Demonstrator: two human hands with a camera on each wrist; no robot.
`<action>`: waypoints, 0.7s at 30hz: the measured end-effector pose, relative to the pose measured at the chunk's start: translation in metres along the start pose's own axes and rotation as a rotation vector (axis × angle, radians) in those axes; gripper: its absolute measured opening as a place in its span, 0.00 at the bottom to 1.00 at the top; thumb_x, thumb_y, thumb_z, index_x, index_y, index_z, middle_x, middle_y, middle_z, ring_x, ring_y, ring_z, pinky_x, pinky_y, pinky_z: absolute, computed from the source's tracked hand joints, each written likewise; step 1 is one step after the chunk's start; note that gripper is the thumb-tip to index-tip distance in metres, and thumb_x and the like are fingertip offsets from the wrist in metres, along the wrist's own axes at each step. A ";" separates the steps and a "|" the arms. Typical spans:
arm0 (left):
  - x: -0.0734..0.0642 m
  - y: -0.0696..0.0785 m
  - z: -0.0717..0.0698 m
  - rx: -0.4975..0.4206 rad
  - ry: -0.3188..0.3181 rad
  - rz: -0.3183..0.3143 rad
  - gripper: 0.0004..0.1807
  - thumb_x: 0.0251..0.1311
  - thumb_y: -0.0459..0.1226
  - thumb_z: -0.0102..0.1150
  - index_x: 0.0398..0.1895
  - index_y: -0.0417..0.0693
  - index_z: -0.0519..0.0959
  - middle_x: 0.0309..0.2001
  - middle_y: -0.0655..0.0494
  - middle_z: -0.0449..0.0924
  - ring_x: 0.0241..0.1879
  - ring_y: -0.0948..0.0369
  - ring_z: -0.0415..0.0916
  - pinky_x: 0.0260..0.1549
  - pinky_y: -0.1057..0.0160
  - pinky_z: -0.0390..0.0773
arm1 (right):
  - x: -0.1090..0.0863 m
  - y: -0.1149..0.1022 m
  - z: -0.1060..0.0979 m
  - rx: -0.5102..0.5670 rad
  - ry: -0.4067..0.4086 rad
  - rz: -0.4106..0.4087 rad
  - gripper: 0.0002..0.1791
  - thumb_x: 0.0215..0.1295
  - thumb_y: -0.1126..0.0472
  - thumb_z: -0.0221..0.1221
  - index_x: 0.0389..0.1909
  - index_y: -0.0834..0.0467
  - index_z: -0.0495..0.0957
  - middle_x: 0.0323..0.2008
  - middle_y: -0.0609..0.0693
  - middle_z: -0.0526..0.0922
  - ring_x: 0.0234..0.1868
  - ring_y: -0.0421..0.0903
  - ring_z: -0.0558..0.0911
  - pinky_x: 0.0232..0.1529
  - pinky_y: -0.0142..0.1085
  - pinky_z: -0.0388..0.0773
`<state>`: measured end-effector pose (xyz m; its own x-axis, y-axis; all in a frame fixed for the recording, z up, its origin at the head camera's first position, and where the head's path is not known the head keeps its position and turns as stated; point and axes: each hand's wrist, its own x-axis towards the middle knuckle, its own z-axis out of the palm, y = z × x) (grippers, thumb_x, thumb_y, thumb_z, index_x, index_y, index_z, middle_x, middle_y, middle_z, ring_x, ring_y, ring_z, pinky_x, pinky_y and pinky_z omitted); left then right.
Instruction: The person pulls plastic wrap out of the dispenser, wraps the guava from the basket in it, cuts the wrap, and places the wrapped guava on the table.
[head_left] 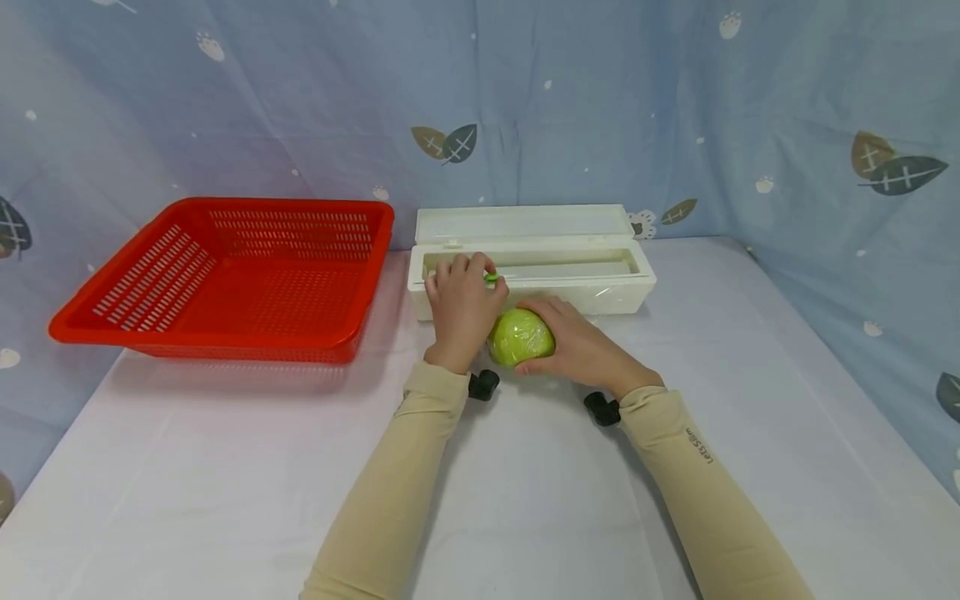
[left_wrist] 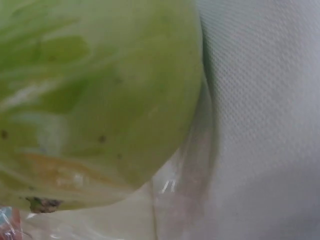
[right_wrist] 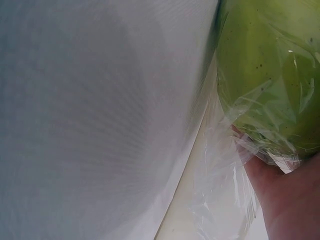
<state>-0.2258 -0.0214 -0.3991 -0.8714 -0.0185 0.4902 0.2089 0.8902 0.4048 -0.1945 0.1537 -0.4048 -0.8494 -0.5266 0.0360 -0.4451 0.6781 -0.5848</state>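
A round green fruit (head_left: 521, 337), covered in shiny clear plastic wrap (right_wrist: 222, 185), sits in front of a long white wrap dispenser (head_left: 600, 298) whose lid (head_left: 517, 223) is raised. My right hand (head_left: 577, 343) holds the fruit from its right side, thumb low and fingers over the top. At the dispenser's front edge, my left hand (head_left: 462, 310) pinches a small green slide cutter (head_left: 491, 277) between thumb and fingers. The left wrist view is filled by the wrapped fruit's surface. Film stretches from the fruit toward the dispenser in the right wrist view.
On the left of the white-covered table (head_left: 247, 483) stands a red plastic basket (head_left: 345, 346) with slotted walls. A blue patterned curtain (head_left: 555, 125) hangs right behind the basket and dispenser. Black wrist cameras (head_left: 602, 409) sit under both wrists.
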 end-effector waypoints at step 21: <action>-0.001 0.000 -0.003 0.009 -0.018 -0.020 0.07 0.52 0.45 0.53 0.30 0.55 0.70 0.32 0.59 0.68 0.34 0.57 0.58 0.37 0.58 0.56 | -0.001 0.001 0.001 0.018 0.009 -0.009 0.45 0.41 0.40 0.66 0.62 0.41 0.56 0.56 0.42 0.60 0.52 0.43 0.63 0.47 0.45 0.67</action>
<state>-0.2239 -0.0231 -0.3970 -0.8832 -0.0283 0.4680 0.1872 0.8938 0.4074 -0.1937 0.1541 -0.4058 -0.8476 -0.5285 0.0485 -0.4480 0.6635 -0.5992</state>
